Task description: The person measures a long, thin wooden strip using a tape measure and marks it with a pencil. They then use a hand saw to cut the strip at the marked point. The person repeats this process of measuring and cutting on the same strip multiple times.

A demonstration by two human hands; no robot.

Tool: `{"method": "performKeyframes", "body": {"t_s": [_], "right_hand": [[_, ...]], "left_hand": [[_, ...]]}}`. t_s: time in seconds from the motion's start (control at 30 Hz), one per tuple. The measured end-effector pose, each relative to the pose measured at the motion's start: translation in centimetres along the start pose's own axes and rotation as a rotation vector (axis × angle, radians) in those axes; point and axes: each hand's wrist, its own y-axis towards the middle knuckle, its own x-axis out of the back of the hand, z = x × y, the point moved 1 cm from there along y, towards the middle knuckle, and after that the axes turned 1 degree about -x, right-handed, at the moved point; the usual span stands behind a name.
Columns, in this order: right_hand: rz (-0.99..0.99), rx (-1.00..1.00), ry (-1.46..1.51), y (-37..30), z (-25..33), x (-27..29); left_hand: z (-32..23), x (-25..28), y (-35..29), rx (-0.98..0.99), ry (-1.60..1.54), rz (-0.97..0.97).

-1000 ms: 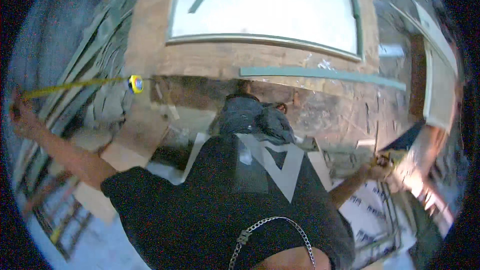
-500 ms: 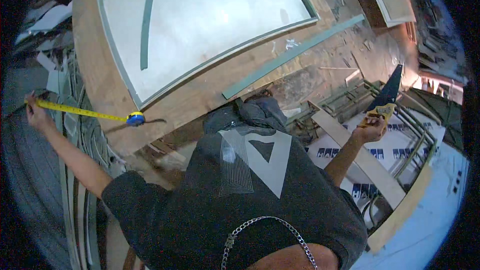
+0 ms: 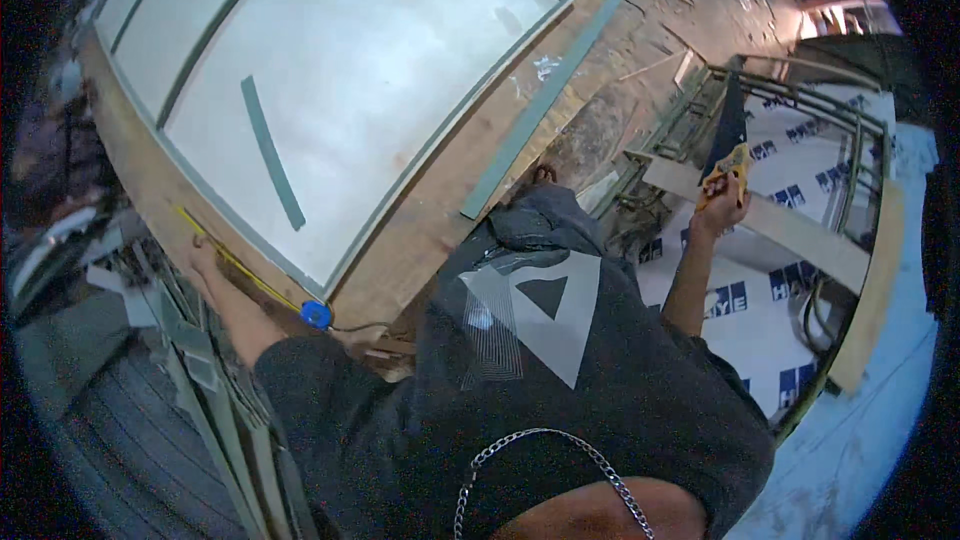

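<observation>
Tape measure (image 3: pixel 316 314) below left hand (image 3: pixel 205 258).

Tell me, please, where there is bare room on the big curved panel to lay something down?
The pale grey curved panel is mostly bare right of the loose green strip, out to its green rim. Crowded: the wooden edge by the left hand with the yellow measuring tape, and the littered floor beyond the long green batten.

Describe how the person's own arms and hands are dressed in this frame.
Both forearms are bare. The left hand and right hand show no gloves. A dark short-sleeved shirt with a pale triangle print covers the upper arms; a silver chain hangs at the neck. Any rings or a watch are too small to tell.
</observation>
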Motion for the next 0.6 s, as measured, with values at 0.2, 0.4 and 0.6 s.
{"method": "performKeyframes", "body": {"t_s": [0.2, 0.4, 0.6], "right_hand": [[-0.238, 0.066, -0.232, -1.7, 0.8, -1.0], [-0.274, 0.065, -0.235, -1.1, -1.8, 1.4], [-0.171, 0.081, -0.163, 3.6, -4.4, 4.7]], "left_hand": [[-10.7, 0.7, -4.8, 0.487, -0.314, -0.023], [-36.0, 6.4, -7.5, 0.224, -1.127, -0.290], [-66.9, 5.3, -17.4, -0.501, -0.661, 0.305]]}}
